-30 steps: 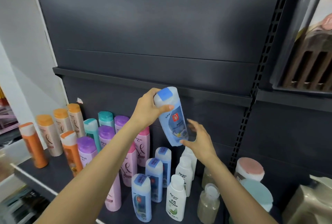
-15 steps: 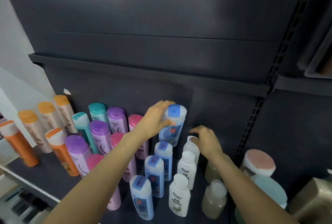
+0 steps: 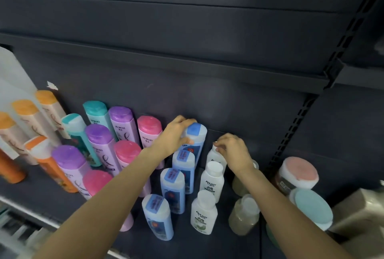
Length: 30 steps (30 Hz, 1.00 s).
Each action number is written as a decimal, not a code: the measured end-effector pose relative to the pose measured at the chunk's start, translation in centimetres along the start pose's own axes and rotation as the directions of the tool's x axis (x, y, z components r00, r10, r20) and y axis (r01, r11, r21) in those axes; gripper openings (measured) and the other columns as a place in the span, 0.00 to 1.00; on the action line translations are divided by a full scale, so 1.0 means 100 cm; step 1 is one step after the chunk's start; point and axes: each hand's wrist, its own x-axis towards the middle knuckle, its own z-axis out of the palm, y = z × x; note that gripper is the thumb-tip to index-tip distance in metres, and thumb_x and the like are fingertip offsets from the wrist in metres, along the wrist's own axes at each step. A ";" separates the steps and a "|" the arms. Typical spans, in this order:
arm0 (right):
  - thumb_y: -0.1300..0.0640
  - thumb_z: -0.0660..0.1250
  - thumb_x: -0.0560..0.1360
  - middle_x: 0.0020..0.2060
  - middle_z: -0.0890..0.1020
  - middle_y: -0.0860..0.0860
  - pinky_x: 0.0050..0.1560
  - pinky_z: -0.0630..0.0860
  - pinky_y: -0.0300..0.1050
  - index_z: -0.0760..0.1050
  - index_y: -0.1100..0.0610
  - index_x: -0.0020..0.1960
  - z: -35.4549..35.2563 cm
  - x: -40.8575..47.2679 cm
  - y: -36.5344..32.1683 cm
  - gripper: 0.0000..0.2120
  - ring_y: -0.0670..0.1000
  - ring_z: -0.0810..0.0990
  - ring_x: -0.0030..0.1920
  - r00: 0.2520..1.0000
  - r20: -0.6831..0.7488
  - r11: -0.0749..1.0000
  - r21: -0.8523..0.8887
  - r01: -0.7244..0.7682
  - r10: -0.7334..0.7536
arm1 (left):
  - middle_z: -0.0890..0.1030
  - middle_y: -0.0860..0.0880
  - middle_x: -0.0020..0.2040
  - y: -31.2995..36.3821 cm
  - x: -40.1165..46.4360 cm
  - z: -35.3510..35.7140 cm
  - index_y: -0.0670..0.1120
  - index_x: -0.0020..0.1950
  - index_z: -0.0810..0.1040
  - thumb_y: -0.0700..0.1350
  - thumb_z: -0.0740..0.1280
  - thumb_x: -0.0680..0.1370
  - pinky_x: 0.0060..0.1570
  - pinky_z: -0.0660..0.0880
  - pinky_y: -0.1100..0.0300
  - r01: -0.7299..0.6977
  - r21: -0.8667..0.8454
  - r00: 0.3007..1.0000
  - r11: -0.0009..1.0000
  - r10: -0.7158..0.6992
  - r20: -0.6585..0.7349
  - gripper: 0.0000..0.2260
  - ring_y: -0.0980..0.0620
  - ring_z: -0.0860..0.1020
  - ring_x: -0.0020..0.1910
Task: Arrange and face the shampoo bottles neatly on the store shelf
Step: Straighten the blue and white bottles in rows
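- Shelf (image 3: 218,236): dark, lower half of frame, bottles in colour rows.
- Blue bottle (image 3: 196,141): centre, rear of blue row, upright, long axis vertical, by back wall.
- Left hand (image 3: 176,134): curled round blue bottle's cap from left.
- Right hand (image 3: 233,150): just right, pinching rear white bottle (image 3: 215,156) cap.

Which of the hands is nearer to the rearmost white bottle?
Right. The right hand touches the rearmost white bottle at its cap; the left hand grips the blue bottle beside it.
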 end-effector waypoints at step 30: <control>0.53 0.70 0.74 0.55 0.79 0.49 0.52 0.70 0.36 0.78 0.56 0.62 -0.024 -0.048 -0.009 0.18 0.47 0.77 0.54 0.990 0.136 0.989 0.147 0.029 -0.049 | 0.78 0.48 0.52 0.015 -0.044 -0.005 0.45 0.57 0.78 0.46 0.70 0.75 0.55 0.72 0.55 -0.093 0.109 0.995 0.990 0.089 0.043 0.12 0.49 0.75 0.53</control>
